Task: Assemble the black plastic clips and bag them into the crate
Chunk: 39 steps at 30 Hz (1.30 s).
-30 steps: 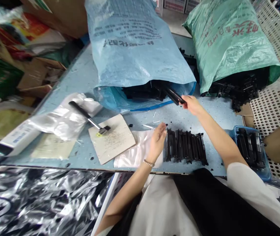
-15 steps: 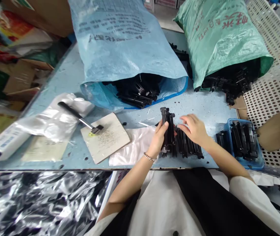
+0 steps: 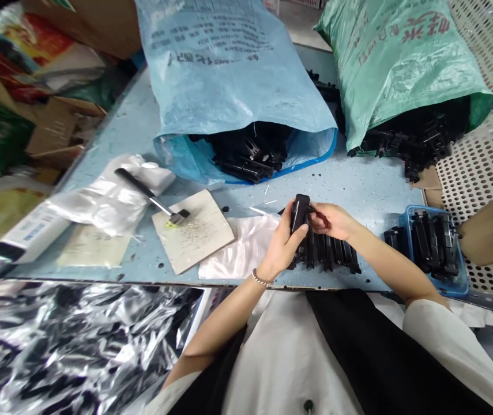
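A black plastic part (image 3: 300,212) is held tilted above the front of the bench, with my left hand (image 3: 281,245) wrapped round its left and lower sides. My right hand (image 3: 330,221) has its fingers closed together at the part's right side; they touch it there, and whether they also pinch something small is hidden. Just below both hands, a row of similar black parts (image 3: 335,252) lies side by side on the bench. White plastic bags (image 3: 237,245) lie flat to the left of my left hand.
A hammer (image 3: 153,197) rests across a pale board (image 3: 194,233) and a clear bag. Behind stand a blue sack (image 3: 237,75) and a green sack (image 3: 406,69), both with black parts in their mouths. At right is a blue basket (image 3: 462,276) of black parts.
My right hand has come left from open air to the held part. The part has been turned in my left hand and shows a smooth face. The camera view has shifted slightly.
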Each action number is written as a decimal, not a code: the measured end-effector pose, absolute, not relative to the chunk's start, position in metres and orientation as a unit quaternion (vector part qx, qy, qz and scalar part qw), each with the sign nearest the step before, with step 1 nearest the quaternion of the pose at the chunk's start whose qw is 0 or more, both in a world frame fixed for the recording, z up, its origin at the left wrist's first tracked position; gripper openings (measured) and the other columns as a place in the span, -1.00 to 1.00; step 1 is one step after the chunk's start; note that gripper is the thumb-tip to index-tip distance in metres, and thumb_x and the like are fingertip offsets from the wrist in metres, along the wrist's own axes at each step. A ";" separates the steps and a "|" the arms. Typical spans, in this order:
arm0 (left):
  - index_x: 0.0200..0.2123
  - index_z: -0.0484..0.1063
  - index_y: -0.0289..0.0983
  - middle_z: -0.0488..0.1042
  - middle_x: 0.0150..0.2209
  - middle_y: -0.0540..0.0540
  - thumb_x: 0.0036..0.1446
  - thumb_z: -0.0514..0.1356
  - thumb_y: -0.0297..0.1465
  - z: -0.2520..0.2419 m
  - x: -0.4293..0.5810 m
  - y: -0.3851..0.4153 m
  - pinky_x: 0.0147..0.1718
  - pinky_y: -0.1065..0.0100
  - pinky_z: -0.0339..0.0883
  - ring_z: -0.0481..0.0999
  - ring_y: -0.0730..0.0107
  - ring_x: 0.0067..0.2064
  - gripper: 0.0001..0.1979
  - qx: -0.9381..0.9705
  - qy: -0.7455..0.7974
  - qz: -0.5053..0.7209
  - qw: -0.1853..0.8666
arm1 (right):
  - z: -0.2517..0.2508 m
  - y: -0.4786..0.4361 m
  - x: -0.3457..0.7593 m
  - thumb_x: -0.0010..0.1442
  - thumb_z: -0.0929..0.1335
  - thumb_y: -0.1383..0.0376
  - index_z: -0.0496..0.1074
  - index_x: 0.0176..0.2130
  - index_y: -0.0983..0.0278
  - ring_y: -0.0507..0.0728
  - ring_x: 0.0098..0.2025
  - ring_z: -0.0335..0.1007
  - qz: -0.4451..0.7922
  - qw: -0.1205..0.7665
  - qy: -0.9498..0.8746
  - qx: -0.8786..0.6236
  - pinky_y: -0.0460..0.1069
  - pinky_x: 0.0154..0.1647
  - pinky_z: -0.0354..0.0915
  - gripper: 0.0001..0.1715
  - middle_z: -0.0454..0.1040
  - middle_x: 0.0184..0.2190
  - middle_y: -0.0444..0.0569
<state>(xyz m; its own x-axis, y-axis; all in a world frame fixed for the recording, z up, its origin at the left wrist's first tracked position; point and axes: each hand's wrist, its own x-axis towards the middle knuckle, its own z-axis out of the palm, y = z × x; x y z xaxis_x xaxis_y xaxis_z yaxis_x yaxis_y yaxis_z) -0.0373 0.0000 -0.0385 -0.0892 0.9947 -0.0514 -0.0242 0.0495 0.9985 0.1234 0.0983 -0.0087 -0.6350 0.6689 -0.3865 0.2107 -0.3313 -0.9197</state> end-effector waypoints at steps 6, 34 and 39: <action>0.41 0.11 -0.14 0.55 -0.17 -0.09 0.25 0.26 -0.05 -0.033 -0.037 0.003 -0.21 0.20 0.50 0.57 0.27 -0.32 -0.24 0.390 0.498 0.514 0.580 | 0.006 0.093 0.141 0.31 0.32 -0.12 0.38 -0.20 0.21 0.21 -0.16 0.37 0.357 0.225 -0.808 -0.412 0.08 -0.20 0.32 -0.55 0.46 -0.21 0.06; 0.10 0.36 -0.21 0.56 -0.27 -0.03 0.20 0.26 -0.09 -0.031 -0.031 0.000 -0.44 0.38 0.46 0.55 0.40 -0.43 -0.51 0.257 0.502 0.536 0.628 | -0.028 0.039 0.145 0.51 0.20 0.14 0.49 -0.26 0.32 0.13 -0.30 0.28 -0.023 0.101 -0.991 -0.081 0.05 -0.33 0.01 -0.56 0.53 -0.34 0.04; 0.25 0.23 -0.20 0.56 -0.13 -0.12 0.28 0.19 -0.05 -0.050 -0.033 -0.008 -0.35 0.30 0.53 0.61 0.32 -0.33 -0.41 0.302 0.525 0.525 0.598 | -0.041 0.017 0.149 0.50 0.20 0.13 0.51 -0.23 0.33 0.15 -0.27 0.37 0.080 0.065 -0.971 -0.214 0.05 -0.23 0.22 -0.55 0.54 -0.34 0.05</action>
<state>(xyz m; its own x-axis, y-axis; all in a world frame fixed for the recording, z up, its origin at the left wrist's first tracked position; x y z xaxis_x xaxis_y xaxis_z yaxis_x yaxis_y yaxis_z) -0.0329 -0.0077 -0.0502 -0.1032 0.9451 -0.3100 -0.3101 0.2656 0.9128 0.1490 0.0170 -0.0413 -0.8997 0.4268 0.0914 0.4060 0.8952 -0.1840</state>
